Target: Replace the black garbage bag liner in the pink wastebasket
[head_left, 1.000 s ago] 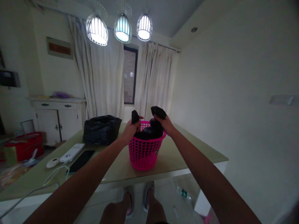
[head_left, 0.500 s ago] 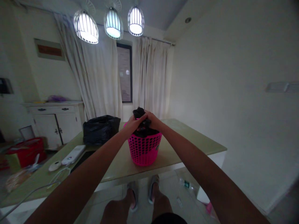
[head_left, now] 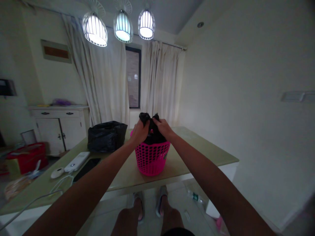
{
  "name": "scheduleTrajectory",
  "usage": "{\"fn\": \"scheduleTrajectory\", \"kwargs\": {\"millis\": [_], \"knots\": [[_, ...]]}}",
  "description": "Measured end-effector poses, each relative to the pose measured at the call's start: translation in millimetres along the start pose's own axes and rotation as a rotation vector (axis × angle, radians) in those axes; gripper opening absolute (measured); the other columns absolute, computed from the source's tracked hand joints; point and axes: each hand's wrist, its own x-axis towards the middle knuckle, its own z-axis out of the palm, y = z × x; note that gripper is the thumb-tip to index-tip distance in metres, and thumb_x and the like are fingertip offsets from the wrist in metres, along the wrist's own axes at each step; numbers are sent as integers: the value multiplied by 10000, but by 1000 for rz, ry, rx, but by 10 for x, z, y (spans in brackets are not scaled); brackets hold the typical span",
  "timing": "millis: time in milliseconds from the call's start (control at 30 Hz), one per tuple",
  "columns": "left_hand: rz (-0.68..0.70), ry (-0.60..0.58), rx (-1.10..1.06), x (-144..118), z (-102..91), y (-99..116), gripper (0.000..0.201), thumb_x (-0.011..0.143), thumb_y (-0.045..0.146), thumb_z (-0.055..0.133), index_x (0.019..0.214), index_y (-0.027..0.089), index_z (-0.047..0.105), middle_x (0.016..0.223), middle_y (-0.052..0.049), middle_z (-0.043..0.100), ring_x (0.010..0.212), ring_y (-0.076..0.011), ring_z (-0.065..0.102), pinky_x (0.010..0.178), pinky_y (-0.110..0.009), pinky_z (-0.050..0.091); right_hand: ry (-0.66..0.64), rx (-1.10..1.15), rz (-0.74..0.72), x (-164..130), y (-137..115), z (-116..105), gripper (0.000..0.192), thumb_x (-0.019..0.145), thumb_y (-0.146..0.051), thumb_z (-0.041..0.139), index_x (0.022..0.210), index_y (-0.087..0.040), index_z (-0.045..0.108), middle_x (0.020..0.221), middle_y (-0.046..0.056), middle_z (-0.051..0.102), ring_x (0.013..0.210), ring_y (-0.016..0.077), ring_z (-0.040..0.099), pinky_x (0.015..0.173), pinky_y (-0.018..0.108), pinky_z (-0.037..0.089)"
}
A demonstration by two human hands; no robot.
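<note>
A pink perforated plastic basket (head_left: 150, 160) stands upright near the front edge of the green tabletop. Inside it sits a black plastic bag (head_left: 155, 138), its gathered top pulled up above the rim. My left hand (head_left: 140, 131) is closed round one bunch of the bag's top. On the other side, my right hand (head_left: 163, 127) pinches a second end of it. A gap shows between the two bunches. What the bag contains is hidden, though a small pink spot shows between the hands.
Another black plastic bag (head_left: 107, 136), bulky, stands on the table (head_left: 197, 147) to the left. Nearer me lie a white power strip (head_left: 77, 161), a black phone (head_left: 86, 168), a round white object (head_left: 57, 173) and cables. A plastic bottle (head_left: 195, 196) lies on the floor.
My hands, together over the bunched bag top before, have moved apart, each drawing an end to its own side. The basket stays in place; the view has shifted slightly.
</note>
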Motion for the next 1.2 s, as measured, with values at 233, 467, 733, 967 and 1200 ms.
{"fn": "scheduleTrajectory", "kwargs": {"millis": [233, 467, 733, 967, 1200], "knots": [[267, -74, 317, -56, -85, -116, 189, 1030, 270, 509, 1103, 195, 666, 1091, -152, 698, 1067, -343, 717, 965, -471, 558, 110, -307, 25, 40, -19, 10, 178, 817, -298, 832, 883, -168, 729, 712, 3, 703, 715, 157, 674, 635, 236, 412], [328, -136, 360, -55, -106, -144, 291, 1052, 276, 475, 1268, 190, 650, 1225, -167, 722, 1140, -335, 723, 1013, -468, 564, -155, -325, 205, -38, -135, -84, 312, 928, -242, 672, 635, -136, 684, 531, -24, 534, 555, 107, 470, 568, 256, 323], [135, -93, 183, 56, -69, -161, 234, 1004, 295, 510, 1121, 193, 686, 1064, -143, 782, 1053, -340, 734, 959, -455, 554, -455, 212, 505, -168, -294, -150, 147, 901, -285, 642, 879, -158, 712, 822, 58, 761, 768, 196, 701, 829, 331, 590], [-72, -77, -15, 212, -71, -182, 151, 901, 321, 594, 839, 204, 666, 877, -71, 734, 915, -276, 695, 901, -413, 554, -164, -697, -304, -241, -219, -173, 461, 829, -318, 872, 1223, -158, 696, 1198, 109, 704, 1127, 256, 660, 1038, 414, 527], [-288, -181, -195, 206, -83, -175, 305, 794, 438, 674, 897, 166, 767, 831, -86, 783, 774, -252, 732, 679, -340, 574, -192, -715, -617, -350, -213, -201, 262, 949, -285, 799, 1207, -259, 760, 1361, 94, 625, 1241, 253, 628, 1146, 469, 474]]}}
